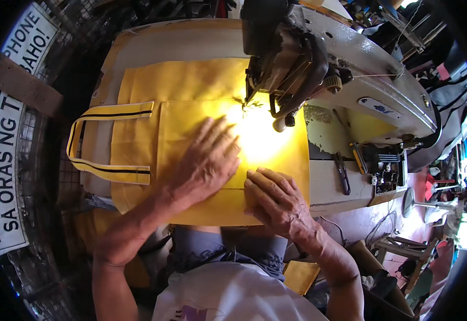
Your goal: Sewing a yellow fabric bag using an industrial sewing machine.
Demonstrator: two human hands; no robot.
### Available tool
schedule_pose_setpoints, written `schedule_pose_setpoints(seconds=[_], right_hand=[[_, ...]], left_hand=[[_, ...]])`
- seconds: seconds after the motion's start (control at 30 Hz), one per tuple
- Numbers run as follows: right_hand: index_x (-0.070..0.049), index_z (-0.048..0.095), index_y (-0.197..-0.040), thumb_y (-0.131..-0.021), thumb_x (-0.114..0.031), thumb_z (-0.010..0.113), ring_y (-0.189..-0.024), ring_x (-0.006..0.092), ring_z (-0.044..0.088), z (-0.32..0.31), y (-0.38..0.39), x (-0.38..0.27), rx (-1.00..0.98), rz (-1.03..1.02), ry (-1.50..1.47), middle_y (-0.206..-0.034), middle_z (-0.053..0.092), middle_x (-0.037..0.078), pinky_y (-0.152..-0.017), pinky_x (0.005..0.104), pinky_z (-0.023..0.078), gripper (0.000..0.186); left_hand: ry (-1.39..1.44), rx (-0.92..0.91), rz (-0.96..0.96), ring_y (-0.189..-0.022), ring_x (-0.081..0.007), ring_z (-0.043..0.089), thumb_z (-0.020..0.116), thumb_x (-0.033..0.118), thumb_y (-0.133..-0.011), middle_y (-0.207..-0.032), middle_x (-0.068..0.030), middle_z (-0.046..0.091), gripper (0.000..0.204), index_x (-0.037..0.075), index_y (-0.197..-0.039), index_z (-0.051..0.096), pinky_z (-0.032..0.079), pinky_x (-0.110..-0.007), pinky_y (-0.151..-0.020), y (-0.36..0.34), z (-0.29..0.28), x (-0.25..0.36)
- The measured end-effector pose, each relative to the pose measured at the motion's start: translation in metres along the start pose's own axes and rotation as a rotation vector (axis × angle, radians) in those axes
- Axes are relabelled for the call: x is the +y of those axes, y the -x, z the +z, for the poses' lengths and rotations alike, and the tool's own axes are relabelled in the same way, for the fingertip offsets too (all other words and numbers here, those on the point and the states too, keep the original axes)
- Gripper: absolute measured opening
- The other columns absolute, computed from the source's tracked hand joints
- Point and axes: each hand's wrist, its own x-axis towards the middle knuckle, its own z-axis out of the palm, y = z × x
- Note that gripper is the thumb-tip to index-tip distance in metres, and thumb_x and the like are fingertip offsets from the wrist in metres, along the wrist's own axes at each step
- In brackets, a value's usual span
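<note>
A yellow fabric panel (pixel 137 83) lies under the head of a sewing machine (pixel 297 64), with a stitched rectangular pocket piece (pixel 182 112) on it. A yellow strap handle (pixel 113 170) with a dark stripe loops out past the panel's left side. My left hand (pixel 212 158) rests flat on the pocket piece, its fingers slightly apart and pointing at the needle area. Nearer to me and to the right, my right hand (pixel 276 200) presses on the panel with bent fingers; its thumb is mostly hidden. Bright lamp glare washes out the cloth beside the needle.
Scissors or snips (pixel 342 174) and a yellow-and-black cutter (pixel 358 158) lie right of the panel, beside a tray (pixel 387 174) of small metal parts. Large lettered signs (pixel 6 176) hang at the left. A wooden stool (pixel 404 249) stands on the floor at right.
</note>
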Motion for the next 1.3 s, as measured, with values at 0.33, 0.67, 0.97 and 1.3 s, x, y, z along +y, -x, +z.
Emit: schedule_pose_setpoints(seconds=[0.33, 0.67, 0.97, 1.3], right_hand=[[-0.002, 0.065, -0.122, -0.082, -0.017, 0.076, -0.122, 0.0323, 0.057, 0.005, 0.0, 0.0, 0.049, 0.007, 0.04, -0.13, 0.062, 0.014, -0.1, 0.0428, 0.046, 0.044], [0.001, 0.061, -0.126, -0.087, -0.017, 0.071, -0.126, 0.0345, 0.055, 0.003, 0.004, 0.003, -0.01, -0.011, 0.012, -0.135, 0.059, 0.018, -0.103, 0.0453, 0.044, 0.044], [0.002, 0.06, -0.127, -0.088, -0.02, 0.071, -0.127, 0.0334, 0.055, -0.003, -0.009, 0.01, -0.075, 0.007, -0.017, -0.134, 0.058, 0.018, -0.103, 0.0448, 0.045, 0.046], [0.0, 0.059, -0.129, -0.088, -0.026, 0.071, -0.128, 0.0325, 0.054, -0.008, -0.032, 0.027, -0.096, 0.017, -0.01, -0.138, 0.057, 0.017, -0.106, 0.0441, 0.042, 0.05]], left_hand=[[0.06, 0.077, 0.036, -0.123, -0.0336, 0.055, 0.065, 0.017, -0.09, -0.12, -0.0178, 0.061, 0.029, 0.0, -0.113, 0.063, 0.037, -0.047, -0.114, 0.018, -0.002, 0.011], [0.138, -0.016, 0.042, -0.133, -0.0374, 0.049, 0.067, 0.022, -0.091, -0.133, -0.0177, 0.058, 0.036, 0.001, -0.119, 0.062, 0.033, -0.051, -0.117, 0.022, -0.004, 0.005], [0.113, -0.032, 0.052, -0.132, -0.0375, 0.049, 0.071, 0.026, -0.088, -0.13, -0.0179, 0.058, 0.037, 0.002, -0.115, 0.064, 0.033, -0.055, -0.116, 0.011, -0.006, -0.006], [0.129, -0.041, 0.063, -0.134, -0.0362, 0.047, 0.068, 0.024, -0.089, -0.13, -0.0177, 0.058, 0.033, 0.003, -0.114, 0.064, 0.03, -0.053, -0.118, -0.008, -0.003, -0.029]])
